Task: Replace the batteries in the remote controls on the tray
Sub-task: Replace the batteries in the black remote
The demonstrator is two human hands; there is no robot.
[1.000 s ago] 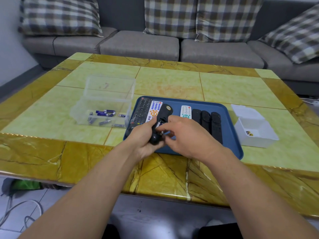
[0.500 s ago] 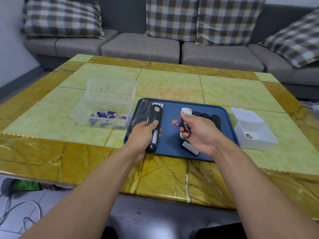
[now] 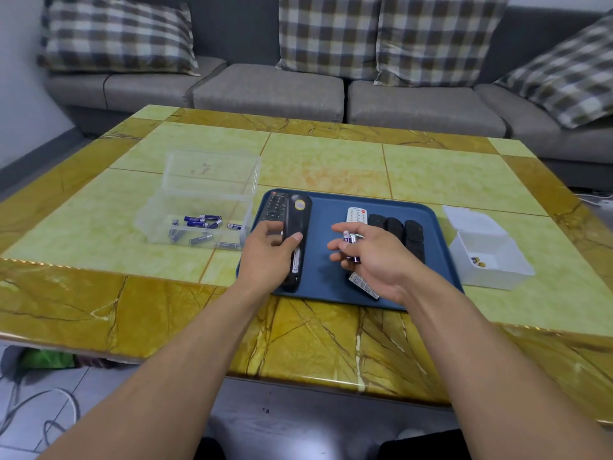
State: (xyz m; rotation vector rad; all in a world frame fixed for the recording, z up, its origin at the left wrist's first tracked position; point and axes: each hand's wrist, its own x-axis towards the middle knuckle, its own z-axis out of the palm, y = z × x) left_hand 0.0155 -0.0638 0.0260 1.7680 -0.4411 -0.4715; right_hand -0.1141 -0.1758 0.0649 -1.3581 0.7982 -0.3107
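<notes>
Both your forearms reach in over the table's near edge. Your left hand (image 3: pixel 269 252) grips a black remote (image 3: pixel 296 235) lying back-up on the blue tray (image 3: pixel 326 287), thumb across it. Your right hand (image 3: pixel 371 257) pinches two purple batteries (image 3: pixel 351 242) in curled fingers over the tray, above a small cover (image 3: pixel 363 286). Further back sit a white remote (image 3: pixel 356 214) and black remotes (image 3: pixel 403 234).

Both forearms run bare from the lower corners of the frame up to the left grip (image 3: pixel 270 252) and right grip (image 3: pixel 371 257), with no sleeves, while dark trousers show along the bottom edge.
</notes>
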